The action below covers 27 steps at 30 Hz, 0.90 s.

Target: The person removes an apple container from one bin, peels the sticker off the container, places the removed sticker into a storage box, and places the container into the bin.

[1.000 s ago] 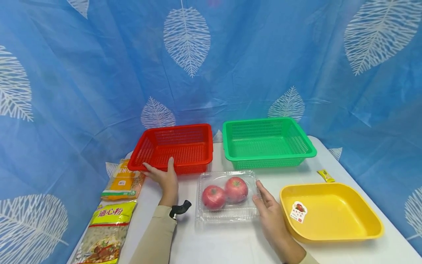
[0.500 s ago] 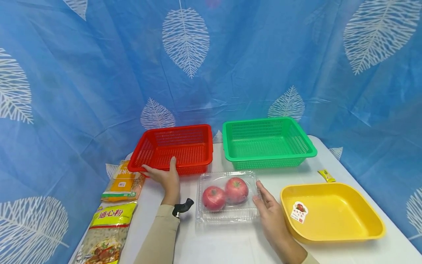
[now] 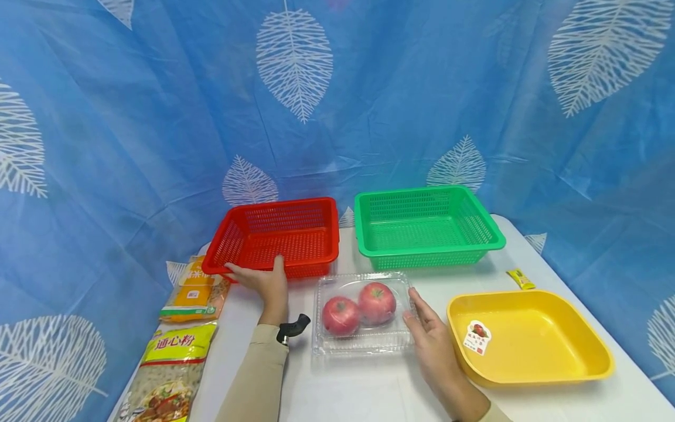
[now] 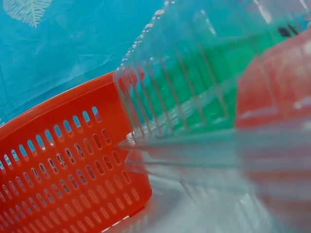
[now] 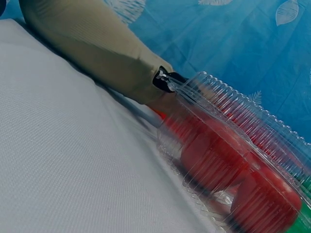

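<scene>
A clear lidded plastic box (image 3: 364,343) holding two red apples (image 3: 377,303) sits on the white table in front of me. My right hand (image 3: 435,346) is at the box's right edge, thumb and fingers spread and fairly straight. At the near side of the red basket (image 3: 285,243), my left hand (image 3: 269,290) has its thumb up and fingers stretched left, overlapping the basket's front. Seen from the left wrist, the box (image 4: 184,97) stands close beside the red basket (image 4: 77,165). The right wrist view shows the box (image 5: 228,160) with a sleeve (image 5: 102,48) behind it.
A green basket (image 3: 432,261) stands at the back right. A yellow tray (image 3: 532,351) lies at the right, with a small yellow packet (image 3: 521,279) behind it. Two food bags line the left edge, an orange one (image 3: 192,293) behind a yellow-topped one (image 3: 174,369).
My left hand and forearm have shifted slightly right and the hand has dipped a little. The right hand, box and apples have stayed put.
</scene>
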Motion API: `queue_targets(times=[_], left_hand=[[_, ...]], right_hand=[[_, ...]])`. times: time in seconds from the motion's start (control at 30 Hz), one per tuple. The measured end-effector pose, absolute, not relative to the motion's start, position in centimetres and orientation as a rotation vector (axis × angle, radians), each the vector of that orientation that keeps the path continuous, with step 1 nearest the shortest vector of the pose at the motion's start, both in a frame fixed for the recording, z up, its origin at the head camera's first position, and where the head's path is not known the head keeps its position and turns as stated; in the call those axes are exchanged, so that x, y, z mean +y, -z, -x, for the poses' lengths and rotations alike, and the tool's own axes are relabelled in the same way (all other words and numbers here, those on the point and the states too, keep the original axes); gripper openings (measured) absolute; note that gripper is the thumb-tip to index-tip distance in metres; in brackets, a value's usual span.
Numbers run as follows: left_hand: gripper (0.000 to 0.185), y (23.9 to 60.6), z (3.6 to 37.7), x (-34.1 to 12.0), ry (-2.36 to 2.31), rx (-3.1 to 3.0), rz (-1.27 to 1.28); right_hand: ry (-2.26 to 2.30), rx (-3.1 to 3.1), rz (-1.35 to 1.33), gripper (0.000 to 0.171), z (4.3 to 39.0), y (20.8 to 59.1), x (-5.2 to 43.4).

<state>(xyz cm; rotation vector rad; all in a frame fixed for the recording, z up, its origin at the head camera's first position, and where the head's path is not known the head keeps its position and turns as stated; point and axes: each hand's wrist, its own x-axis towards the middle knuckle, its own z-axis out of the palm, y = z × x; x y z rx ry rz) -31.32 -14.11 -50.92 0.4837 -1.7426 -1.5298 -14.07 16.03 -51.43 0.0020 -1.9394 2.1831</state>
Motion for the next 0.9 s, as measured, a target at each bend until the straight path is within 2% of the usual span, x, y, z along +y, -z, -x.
queue_targets(times=[0.9], left_hand=[[0.115,51.81,31.58,-14.14,1.534,-1.754,-0.458]], right_hand=[[-2.197,-1.936,0.024,0.056,13.85,51.12,15.94]])
